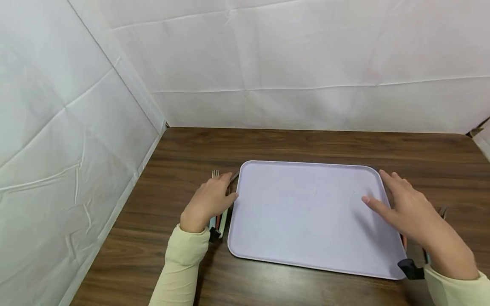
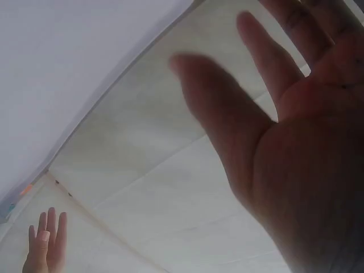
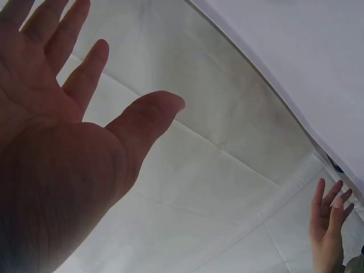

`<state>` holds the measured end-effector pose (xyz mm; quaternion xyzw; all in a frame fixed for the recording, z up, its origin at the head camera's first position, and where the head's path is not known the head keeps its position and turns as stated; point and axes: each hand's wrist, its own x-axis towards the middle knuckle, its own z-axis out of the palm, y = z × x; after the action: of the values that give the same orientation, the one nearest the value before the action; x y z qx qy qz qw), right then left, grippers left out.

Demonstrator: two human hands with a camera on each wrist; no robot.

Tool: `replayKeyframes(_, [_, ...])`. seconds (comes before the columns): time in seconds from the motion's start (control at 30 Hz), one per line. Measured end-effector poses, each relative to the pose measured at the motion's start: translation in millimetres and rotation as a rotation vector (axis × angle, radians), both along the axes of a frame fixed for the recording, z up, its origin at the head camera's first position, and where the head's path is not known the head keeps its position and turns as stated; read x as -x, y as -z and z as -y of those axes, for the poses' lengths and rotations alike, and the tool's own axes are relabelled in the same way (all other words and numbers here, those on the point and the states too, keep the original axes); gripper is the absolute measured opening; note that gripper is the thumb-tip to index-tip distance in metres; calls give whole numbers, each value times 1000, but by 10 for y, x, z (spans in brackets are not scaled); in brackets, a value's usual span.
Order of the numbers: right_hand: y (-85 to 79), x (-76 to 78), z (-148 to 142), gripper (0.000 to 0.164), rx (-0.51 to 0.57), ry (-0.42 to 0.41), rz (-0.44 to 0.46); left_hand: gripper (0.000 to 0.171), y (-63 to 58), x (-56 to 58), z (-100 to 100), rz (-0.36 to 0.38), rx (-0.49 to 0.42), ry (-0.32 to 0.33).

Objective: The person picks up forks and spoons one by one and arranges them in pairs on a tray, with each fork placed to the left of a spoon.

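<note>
A pale lilac tray with rounded corners and a low rim lies on the wooden table. My left hand is at its left edge, fingers extended and thumb pointing at the rim. Beneath that hand, partly hidden, are a fork and several coloured cutlery handles. My right hand hovers at the tray's right edge, its thumb over the surface and its fingers straight. Partly covered by the right hand and wrist, more cutlery lies on that side. Both wrist views show spread fingers holding nothing.
The dark wood table ends against a white cloth wall at the back. Another white cloth wall runs along the left side. Black straps hang at the wrists.
</note>
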<state>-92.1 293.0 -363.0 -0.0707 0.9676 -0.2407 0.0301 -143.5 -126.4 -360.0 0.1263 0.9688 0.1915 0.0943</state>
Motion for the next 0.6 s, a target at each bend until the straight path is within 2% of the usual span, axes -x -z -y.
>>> replayKeyframes(0.17, [35,30,11,88,-33,-5,3,43,42,7,3,12,18,-3])
replayKeyframes(0.33, [64,27,-18,85,-38,-14,-29,17,75,47,-23,29,43,-21])
replayKeyframes(0.47, [89,16,-54,85,-47,-10,-17,22,91,63,-51,43,70,-43])
replayKeyframes(0.6, [119,31,-68,87,-71,-6,17,18,115,75,-68,39,105,-61])
